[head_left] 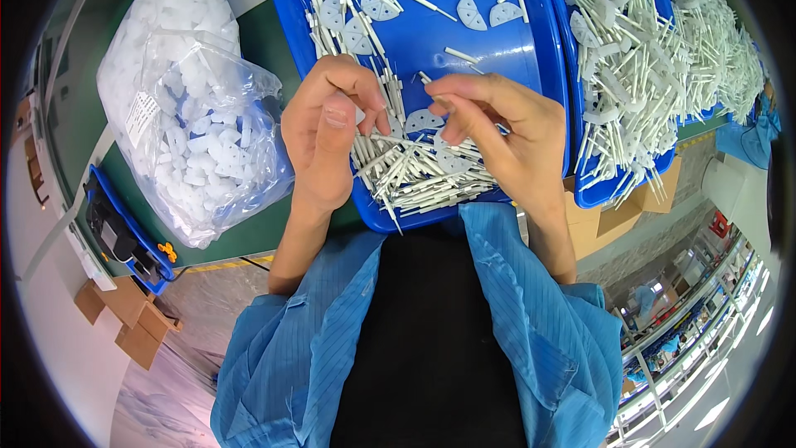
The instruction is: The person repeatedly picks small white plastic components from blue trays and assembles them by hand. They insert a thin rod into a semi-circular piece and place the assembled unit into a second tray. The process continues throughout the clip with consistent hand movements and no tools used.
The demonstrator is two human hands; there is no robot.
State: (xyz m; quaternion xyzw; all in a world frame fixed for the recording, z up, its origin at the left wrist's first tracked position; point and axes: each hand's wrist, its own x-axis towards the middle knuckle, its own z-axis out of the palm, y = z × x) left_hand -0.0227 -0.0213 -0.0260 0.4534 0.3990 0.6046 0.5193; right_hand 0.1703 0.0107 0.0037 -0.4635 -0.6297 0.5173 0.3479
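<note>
We see our left hand point(327, 129) curled narrowly round thin white pins point(375, 145) over the blue tray point(431, 41); just beside it our right hand point(497, 133) pinches a white pin tip point(424, 78), half-round white pieces point(423, 120) lying beneath both

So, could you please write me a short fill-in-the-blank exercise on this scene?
1. Both hands, the left hand and the right hand, work over a tray whose colour is ____.
2. The loose pins in it are ____ in colour.
3. The clear bag lies to the person's ____.
Missing words: blue; white; left.
</note>
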